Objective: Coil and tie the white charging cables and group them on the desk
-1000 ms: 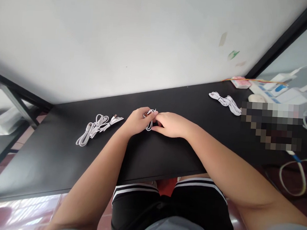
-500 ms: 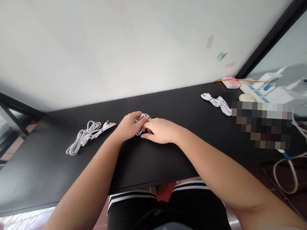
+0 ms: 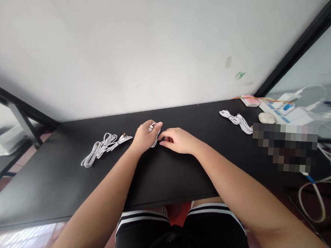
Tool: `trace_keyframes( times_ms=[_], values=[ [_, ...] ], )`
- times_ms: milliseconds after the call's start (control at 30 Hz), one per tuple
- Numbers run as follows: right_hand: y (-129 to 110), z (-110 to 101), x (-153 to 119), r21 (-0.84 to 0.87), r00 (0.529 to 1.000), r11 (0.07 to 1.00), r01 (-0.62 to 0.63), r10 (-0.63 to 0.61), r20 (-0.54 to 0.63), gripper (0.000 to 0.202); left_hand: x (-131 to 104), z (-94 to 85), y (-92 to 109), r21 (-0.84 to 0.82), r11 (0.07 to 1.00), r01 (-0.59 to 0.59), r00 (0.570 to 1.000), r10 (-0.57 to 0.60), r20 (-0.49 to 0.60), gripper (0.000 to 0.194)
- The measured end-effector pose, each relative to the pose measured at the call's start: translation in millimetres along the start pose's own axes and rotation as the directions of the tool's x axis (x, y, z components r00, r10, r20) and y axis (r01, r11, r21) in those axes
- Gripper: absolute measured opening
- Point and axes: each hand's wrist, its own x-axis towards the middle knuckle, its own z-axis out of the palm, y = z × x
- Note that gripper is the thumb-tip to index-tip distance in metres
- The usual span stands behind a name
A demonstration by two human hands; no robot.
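Note:
A coiled white cable [image 3: 155, 139] is gripped in my left hand [image 3: 145, 137], its metal plug showing between thumb and fingers. Just right of it, my right hand [image 3: 178, 140] is held with curled fingers; the fingertips are close to the cable, and whether they pinch anything is too small to tell. Left of my hands, bundled white cables [image 3: 105, 147] lie on the black table [image 3: 58, 177]. Another tied white cable bundle [image 3: 236, 121] rests on the table to the right.
At the back right are a white power strip [image 3: 279, 113] with plugs, a pink and white box [image 3: 250, 100] and a rounded white object [image 3: 266, 118]. White cords [image 3: 318, 200] hang beyond the right side. A pale wall [image 3: 144, 51] rises behind the table.
My right hand has drawn slightly away from my left, opening a small gap between them. The cable's plug now shows more clearly in my left hand. The view has shifted a little.

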Motion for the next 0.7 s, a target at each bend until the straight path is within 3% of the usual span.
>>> trace_keyframes(
  times_ms=[167, 367, 500, 700],
  values=[
    [3, 8, 4, -0.027, 1.000, 0.999, 0.018, -0.017, 0.026, 0.018, -2, 3.1, 0, -0.029, 0.999, 0.018, 0.998, -0.016, 0.061, 0.045],
    [5, 16, 7, -0.001, 0.994, 1.000, -0.025, 0.025, -0.108, 0.026, 0, 13.8, -7, -0.297, 0.955, 0.010, 0.995, 0.021, 0.100, 0.044],
    [6, 19, 8, 0.067, 0.982, 0.998, 0.004, 0.009, -0.187, 0.028, 2, 18.1, -7, -0.552, 0.828, 0.102, 0.994, -0.060, 0.095, 0.046],
    [6, 21, 9, 0.159, 0.963, 0.982, 0.102, -0.057, -0.265, 0.026, 1, 15.0, 5, -0.777, 0.561, 0.286, 0.956, -0.110, 0.272, 0.050]
  ],
)
